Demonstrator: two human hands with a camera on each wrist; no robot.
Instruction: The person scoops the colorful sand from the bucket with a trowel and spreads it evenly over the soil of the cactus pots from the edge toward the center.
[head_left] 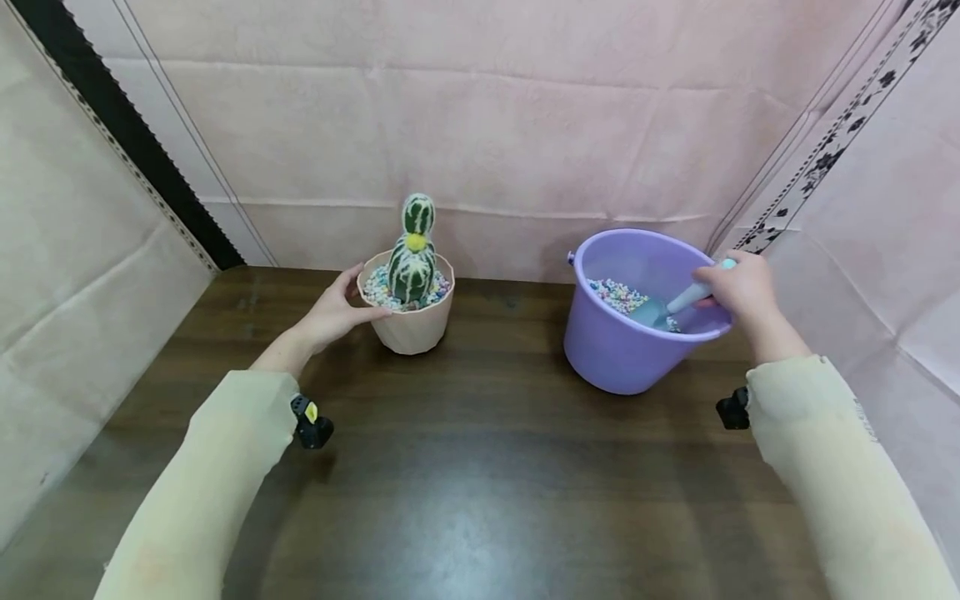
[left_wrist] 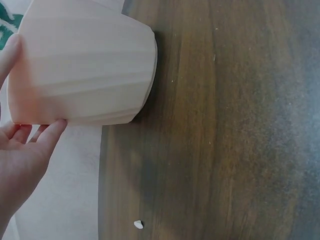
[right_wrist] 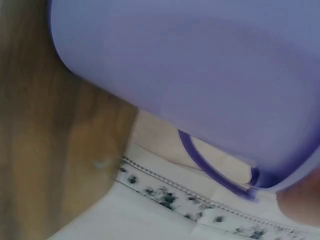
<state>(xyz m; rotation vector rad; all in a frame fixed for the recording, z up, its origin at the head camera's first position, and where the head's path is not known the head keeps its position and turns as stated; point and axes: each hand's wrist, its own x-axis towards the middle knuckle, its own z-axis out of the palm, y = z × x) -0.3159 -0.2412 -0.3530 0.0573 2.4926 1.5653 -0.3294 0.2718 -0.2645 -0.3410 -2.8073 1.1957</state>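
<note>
A green-and-white cactus [head_left: 412,273] with a yellow flower stands upright in a cream flowerpot [head_left: 412,333] of multicoloured pebbles [head_left: 380,288]. My left hand [head_left: 332,312] grips this pot at its left side, thumb in front and fingers behind, as the left wrist view also shows. Over the right rim of a purple bucket [head_left: 611,350], my right hand [head_left: 744,290] holds a small blue shovel [head_left: 688,297] by its handle. The shovel's blade dips among similar pebbles [head_left: 613,293] inside the bucket. In the right wrist view the bucket's wall hides the shovel and most of that hand.
Both containers stand on a dark wooden table [head_left: 450,467], near its back edge. Pale cloth [head_left: 480,133] hangs behind and on both sides. The bucket's handle [right_wrist: 202,162] hangs at its far side. A small white chip [left_wrist: 138,224] lies on the table.
</note>
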